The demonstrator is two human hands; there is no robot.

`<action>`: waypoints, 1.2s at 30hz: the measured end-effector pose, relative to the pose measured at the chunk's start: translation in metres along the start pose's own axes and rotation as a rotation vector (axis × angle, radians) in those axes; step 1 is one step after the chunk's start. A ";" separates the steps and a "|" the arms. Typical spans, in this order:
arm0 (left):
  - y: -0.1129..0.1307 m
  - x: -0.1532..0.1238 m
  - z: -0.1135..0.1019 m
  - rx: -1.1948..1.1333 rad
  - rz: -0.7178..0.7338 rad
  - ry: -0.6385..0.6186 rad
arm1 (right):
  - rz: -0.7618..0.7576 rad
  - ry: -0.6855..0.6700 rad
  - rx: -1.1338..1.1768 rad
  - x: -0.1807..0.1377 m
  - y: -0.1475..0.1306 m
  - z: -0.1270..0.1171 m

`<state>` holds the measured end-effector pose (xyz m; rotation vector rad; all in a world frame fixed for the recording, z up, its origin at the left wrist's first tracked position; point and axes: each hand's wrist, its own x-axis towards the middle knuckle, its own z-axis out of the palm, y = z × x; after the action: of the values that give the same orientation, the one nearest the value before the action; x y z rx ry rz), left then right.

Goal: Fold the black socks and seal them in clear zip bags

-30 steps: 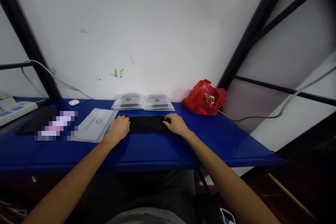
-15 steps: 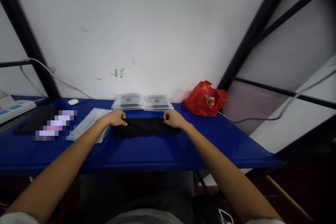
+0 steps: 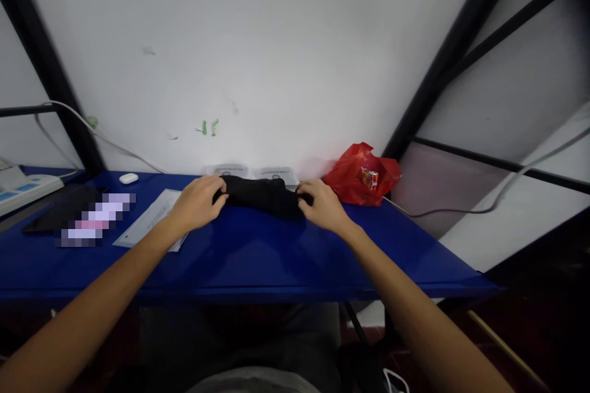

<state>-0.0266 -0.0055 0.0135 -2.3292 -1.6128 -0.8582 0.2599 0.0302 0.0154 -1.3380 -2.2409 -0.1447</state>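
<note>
Black cloth (image 3: 262, 195), folded into a thick dark bundle, lies just above the centre of the frame on the blue table (image 3: 258, 258), close to the white wall (image 3: 276, 43). My left hand (image 3: 196, 204) grips its left end, fingers curled over the top edge and thumb toward me. My right hand (image 3: 322, 204) grips its right end in the same way, fingers closed over the fabric. Both hands are closed on the cloth; the right end sags slightly lower than the left. Whether the bundle rests fully on the table or is raised a little off it, I cannot tell.

Behind the cloth, against the wall, lie two clear packets (image 3: 251, 171), mostly hidden by the bundle, with only their far edges showing. To the right of my right hand, in the right centre of the frame, sits a crumpled red bag (image 3: 359, 175) with a small printed item showing at its front. Left of my left hand lies a flat pale sheet (image 3: 150, 218), partly under my forearm. Farther left is a dark flat object (image 3: 59, 202), with a blurred patch over its near part. A small white case (image 3: 128, 178) sits near the wall at the left, and a white power strip (image 3: 27, 187) is at the left edge. A grey cable (image 3: 461, 209) runs off to the right, beside the black frame bars (image 3: 442, 61).
</note>
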 end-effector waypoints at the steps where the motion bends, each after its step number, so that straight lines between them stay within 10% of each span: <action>1: 0.003 -0.007 -0.006 -0.093 0.016 -0.049 | -0.049 -0.025 0.047 -0.010 -0.003 -0.006; 7: 0.013 -0.037 0.005 -0.213 -0.029 -0.191 | -0.023 0.027 0.182 -0.049 -0.012 -0.001; 15: -0.011 -0.046 0.053 -0.058 0.031 -0.383 | -0.018 -0.278 -0.051 -0.041 -0.001 0.044; 26: -0.033 -0.039 0.039 -0.111 -0.069 -0.465 | 0.074 -0.427 -0.167 -0.021 0.029 0.022; 31: -0.030 -0.024 0.033 -0.081 -0.147 -0.519 | 0.039 -0.233 -0.036 -0.003 0.017 0.027; 36: -0.027 -0.009 0.028 -0.113 -0.194 -0.636 | -0.022 -0.370 0.107 0.019 -0.005 0.041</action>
<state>-0.0430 0.0107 -0.0187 -2.7356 -2.0920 -0.2330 0.2331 0.0571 -0.0103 -1.3719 -2.5242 0.2310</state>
